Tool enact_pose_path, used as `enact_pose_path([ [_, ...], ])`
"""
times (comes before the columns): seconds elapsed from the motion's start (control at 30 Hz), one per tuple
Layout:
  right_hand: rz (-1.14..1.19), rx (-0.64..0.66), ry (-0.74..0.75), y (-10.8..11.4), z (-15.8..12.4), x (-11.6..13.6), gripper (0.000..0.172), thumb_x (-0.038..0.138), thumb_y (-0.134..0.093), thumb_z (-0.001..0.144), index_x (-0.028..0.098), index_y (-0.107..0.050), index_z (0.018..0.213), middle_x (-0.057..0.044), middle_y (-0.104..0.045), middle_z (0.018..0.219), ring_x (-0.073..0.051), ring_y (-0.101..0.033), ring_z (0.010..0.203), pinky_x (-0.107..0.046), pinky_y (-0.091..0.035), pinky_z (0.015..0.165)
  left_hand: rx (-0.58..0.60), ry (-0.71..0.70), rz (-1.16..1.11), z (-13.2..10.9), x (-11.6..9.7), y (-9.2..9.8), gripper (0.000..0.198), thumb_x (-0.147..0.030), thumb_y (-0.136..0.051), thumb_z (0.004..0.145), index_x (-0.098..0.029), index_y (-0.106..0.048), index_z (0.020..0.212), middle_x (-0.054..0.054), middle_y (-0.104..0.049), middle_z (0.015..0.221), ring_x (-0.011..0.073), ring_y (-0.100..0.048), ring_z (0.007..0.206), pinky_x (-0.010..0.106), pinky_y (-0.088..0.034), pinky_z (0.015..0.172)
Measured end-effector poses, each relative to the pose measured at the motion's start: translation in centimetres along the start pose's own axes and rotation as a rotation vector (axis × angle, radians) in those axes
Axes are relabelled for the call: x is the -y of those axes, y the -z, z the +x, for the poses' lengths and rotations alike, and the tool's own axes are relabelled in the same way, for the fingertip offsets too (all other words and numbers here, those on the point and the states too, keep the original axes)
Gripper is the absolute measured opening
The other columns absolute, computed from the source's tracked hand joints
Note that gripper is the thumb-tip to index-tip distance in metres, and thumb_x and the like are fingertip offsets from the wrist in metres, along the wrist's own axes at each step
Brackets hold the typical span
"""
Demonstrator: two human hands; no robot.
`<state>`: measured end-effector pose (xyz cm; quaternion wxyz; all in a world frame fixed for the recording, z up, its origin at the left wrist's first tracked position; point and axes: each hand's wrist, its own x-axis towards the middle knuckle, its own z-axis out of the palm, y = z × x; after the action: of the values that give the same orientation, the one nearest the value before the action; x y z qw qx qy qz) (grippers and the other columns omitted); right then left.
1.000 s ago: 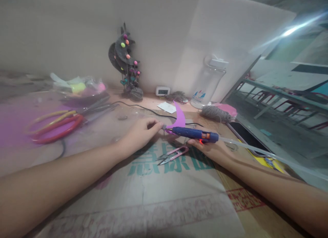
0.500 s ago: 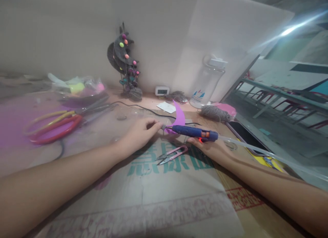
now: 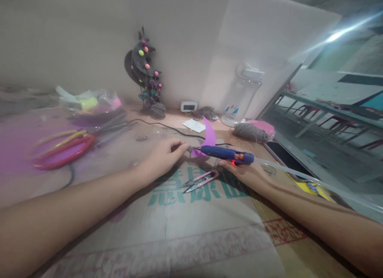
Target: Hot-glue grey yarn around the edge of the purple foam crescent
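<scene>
1. Lying flat under the work is a printed cardboard sheet [image 3: 185, 230].
2. The right hand [image 3: 243, 172] is closed around a blue glue gun [image 3: 223, 152], its nozzle pointing left.
3. The left hand [image 3: 163, 156] pinches, apparently, the purple crescent [image 3: 210, 136] at the nozzle.
4. Pink snips [image 3: 200, 181] lie between the hands.

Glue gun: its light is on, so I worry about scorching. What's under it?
The right hand grips the blue glue gun from below; a purple crescent stands at its nozzle, and pink snips lie nearer on the cardboard. The board beneath the hand is covered.
</scene>
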<state>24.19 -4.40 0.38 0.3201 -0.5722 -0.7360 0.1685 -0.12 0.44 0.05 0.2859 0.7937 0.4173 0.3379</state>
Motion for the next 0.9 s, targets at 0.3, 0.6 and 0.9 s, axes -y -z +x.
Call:
enact_pose_path([
  [0.3, -0.001, -0.058, 0.037, 0.5, -0.2, 0.4, 0.022, 0.047, -0.060, 0.081, 0.025, -0.062, 0.080, -0.003, -0.069, 0.079, -0.021, -0.064, 0.072, -0.032, -0.052, 0.066, 0.001, 0.016, -0.036, 0.0, 0.1, -0.1, 0.033, -0.039, -0.044, 0.090, -0.018, -0.053, 0.066, -0.003, -0.051, 0.059, 0.0143, -0.048, 0.060, 0.025, -0.033, 0.057],
  [0.6, 0.355, -0.397, -0.040, 2.6, 1.8, 1.2, 0.039, 0.051, -0.042, 0.092, 0.023, -0.060, 0.072, -0.005, -0.068, 0.077, -0.018, -0.062, 0.067, -0.029, -0.051, 0.064, 0.020, 0.130, -0.282, 0.1, 0.2, -0.1, 0.031, -0.042, -0.049, 0.087, -0.019, -0.053, 0.066, -0.004, -0.048, 0.051, 0.0106, -0.038, 0.045, 0.023, -0.027, 0.045],
  [0.9, 0.037, -0.237, -0.155, 2.7, 11.2, -0.4, 0.035, 0.048, -0.068, 0.076, 0.016, -0.071, 0.091, -0.008, -0.073, 0.081, -0.021, -0.067, 0.074, -0.027, -0.051, 0.062, 0.129, 0.080, -0.345, 0.0, 0.2, -0.2, 0.036, -0.047, -0.049, 0.087, -0.017, -0.052, 0.068, -0.004, -0.047, 0.055, 0.0081, -0.035, 0.046, 0.021, -0.025, 0.043],
])
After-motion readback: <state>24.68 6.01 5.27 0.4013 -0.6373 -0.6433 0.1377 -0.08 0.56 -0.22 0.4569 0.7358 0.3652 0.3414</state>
